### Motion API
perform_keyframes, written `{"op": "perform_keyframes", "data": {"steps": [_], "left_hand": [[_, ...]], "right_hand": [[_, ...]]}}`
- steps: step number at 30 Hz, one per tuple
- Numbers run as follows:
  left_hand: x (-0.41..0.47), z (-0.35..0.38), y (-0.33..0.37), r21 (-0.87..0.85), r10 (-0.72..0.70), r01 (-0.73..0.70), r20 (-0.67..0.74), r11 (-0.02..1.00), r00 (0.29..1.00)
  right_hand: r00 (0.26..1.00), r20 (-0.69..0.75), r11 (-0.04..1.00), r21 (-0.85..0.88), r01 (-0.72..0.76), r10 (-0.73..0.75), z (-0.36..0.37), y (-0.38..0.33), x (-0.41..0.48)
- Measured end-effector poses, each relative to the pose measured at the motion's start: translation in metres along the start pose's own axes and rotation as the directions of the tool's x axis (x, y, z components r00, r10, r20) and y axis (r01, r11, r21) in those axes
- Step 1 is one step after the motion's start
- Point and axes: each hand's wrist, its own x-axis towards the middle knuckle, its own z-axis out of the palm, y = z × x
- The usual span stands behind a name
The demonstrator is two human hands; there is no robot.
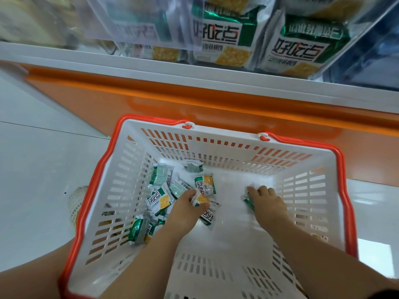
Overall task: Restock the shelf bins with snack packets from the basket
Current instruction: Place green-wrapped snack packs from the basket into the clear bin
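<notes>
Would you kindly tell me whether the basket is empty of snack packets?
No, a cluster of snack packets lies on the floor of the basket, toward its left side.

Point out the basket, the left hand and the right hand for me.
basket [226,133]: head view, white band of its far wall.
left hand [186,207]: head view, back of the hand.
right hand [267,199]: head view, back of the hand.

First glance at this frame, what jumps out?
Both hands are down in the white, red-rimmed basket: the left hand grips a yellow-fronted packet, and the right hand holds a green packet right of centre. Loose packets crowd the basket's left half. Above, the clear shelf bins hold bigger bags with the same logo.
</notes>
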Motion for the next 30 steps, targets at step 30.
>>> {"op": "perform_keyframes", "data": {"steps": [30], "left_hand": [[-0.049,-0.046,0.083,0.242,0.298,-0.313,0.097,0.919,0.950]], "right_hand": [[0.927,0.093,-0.072,0.989,-0.127,-0.363,-0.195,-0.038,-0.072]]}}
